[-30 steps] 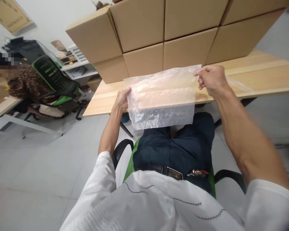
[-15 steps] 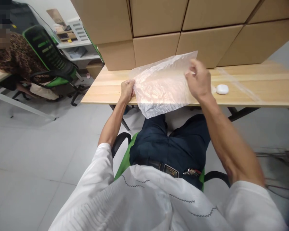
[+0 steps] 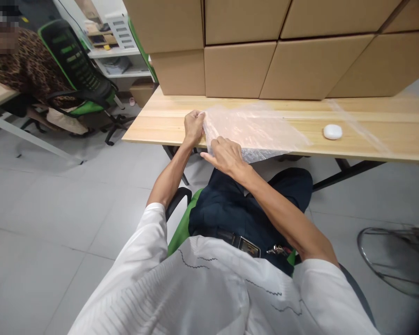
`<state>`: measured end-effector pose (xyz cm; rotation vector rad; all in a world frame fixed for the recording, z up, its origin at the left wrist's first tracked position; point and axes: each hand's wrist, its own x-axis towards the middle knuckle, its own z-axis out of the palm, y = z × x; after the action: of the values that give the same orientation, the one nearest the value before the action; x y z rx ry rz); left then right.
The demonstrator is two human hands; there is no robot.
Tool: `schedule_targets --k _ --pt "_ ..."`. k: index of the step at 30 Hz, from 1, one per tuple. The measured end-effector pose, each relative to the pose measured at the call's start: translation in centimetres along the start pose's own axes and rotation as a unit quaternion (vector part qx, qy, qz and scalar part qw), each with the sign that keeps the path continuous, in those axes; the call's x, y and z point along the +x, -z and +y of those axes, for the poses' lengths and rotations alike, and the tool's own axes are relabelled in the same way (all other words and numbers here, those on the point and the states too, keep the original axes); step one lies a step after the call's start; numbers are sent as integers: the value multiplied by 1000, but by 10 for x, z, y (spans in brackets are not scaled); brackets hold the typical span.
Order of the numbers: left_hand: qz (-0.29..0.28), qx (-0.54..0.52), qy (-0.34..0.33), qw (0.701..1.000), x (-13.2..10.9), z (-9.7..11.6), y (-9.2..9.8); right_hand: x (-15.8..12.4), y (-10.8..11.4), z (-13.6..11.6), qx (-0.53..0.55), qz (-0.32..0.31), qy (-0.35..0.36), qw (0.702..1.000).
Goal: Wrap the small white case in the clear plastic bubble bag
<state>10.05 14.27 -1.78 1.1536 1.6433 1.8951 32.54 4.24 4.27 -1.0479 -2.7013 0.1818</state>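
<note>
A clear, crinkled plastic sheet or bag [image 3: 256, 128] lies along the front of the wooden table [image 3: 153, 121], its near edge hanging over the side. My left hand [image 3: 194, 126] pinches its left end between closed fingers. Close beside it, my right hand [image 3: 226, 156] rests on the near left part of the plastic, thumb stretched out to the left and fingers apart, not gripping. Farther right on the tabletop sits a small white rounded case [image 3: 333, 131], touched by neither hand.
Cardboard boxes [image 3: 239, 70] are stacked in rows along the back of the table. To the left are a black and green office chair [image 3: 61, 60], a seated person [image 3: 31, 65] and a white shelf [image 3: 125, 63]. A round metal frame [image 3: 366, 265] stands on the floor at right.
My right hand has let go of the right end and moved left, near my left hand. The plastic, held up before, has come down onto the table.
</note>
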Motion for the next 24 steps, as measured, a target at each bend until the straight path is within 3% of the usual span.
schedule_targets --k 3,6,12,15,19,22,24 --pt "10 -6 -3 1000 0 1 -1 2 4 -2 -17 -41 -18 999" --pt "-1 -18 8 1000 -1 1 -2 2 2 11 7 -61 -33 998" --pt "-11 -62 48 997 -12 12 -5 1 -20 38 148 22 -33 988" --pt "-36 -91 82 992 -27 25 -6 1 -33 51 286 76 -16 955" --pt "-79 -129 126 981 -56 47 -5 4 -42 67 450 110 -37 886" --pt "-100 -147 146 973 -80 60 -2 5 -42 71 521 116 -53 844" --pt "-116 -154 154 969 -96 63 1 4 -39 71 538 126 -52 832"
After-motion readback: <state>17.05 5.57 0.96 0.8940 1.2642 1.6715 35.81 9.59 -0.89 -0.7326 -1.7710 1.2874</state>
